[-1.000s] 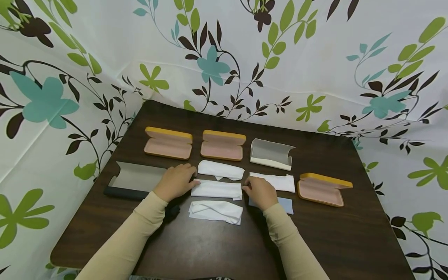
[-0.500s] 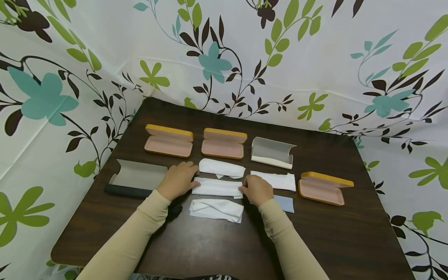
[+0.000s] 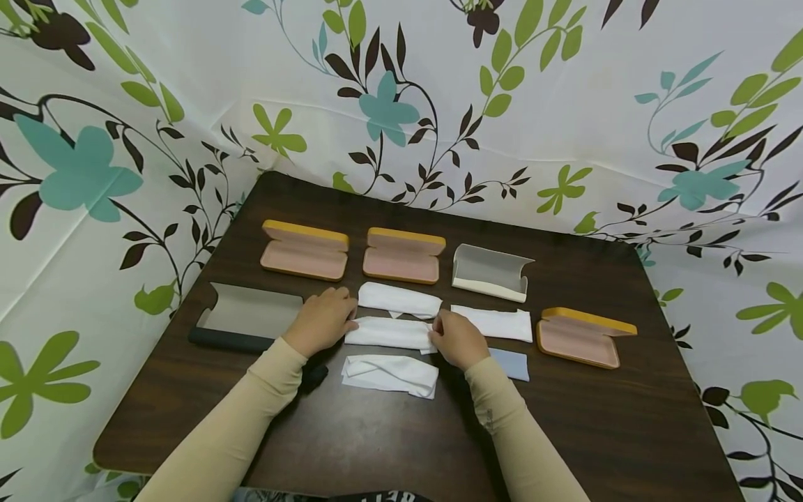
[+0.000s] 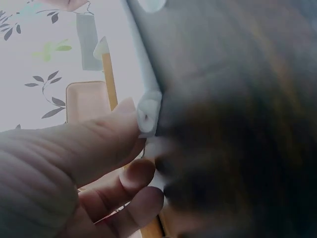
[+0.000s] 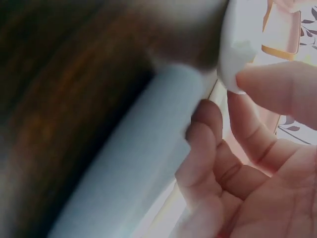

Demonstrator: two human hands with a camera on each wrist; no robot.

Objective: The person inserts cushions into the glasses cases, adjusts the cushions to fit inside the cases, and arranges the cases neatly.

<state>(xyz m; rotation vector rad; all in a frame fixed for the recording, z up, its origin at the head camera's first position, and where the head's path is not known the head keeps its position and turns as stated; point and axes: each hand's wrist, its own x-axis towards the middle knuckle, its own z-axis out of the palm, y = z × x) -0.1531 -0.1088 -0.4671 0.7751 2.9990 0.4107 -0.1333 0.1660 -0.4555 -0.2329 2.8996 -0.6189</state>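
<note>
A folded white cloth (image 3: pixel 389 333) lies across the middle of the dark table, between both hands. My left hand (image 3: pixel 320 321) pinches its left end; in the left wrist view the thumb is against the rolled end of the cloth (image 4: pixel 148 116). At the other end, my right hand (image 3: pixel 461 340) holds the cloth's corner, with thumb and index finger meeting on the white cloth (image 5: pixel 240 49) in the right wrist view. Another folded white cloth (image 3: pixel 398 300) sits just beyond, and a third, loosely crossed white cloth (image 3: pixel 390 374) lies nearer the body.
Yellow pink-lined glasses cases stand open at the back left (image 3: pixel 304 259), back middle (image 3: pixel 401 265) and right (image 3: pixel 583 338). A white case (image 3: pixel 491 270) and a black case (image 3: pixel 254 314) are open too. Beside the right hand lie a white cloth (image 3: pixel 492 323) and a blue cloth (image 3: pixel 509 364).
My right hand has moved left onto the middle cloth's right end and now grips it. The left hand has stayed at the left end. The cloth's front edge looks slightly narrower.
</note>
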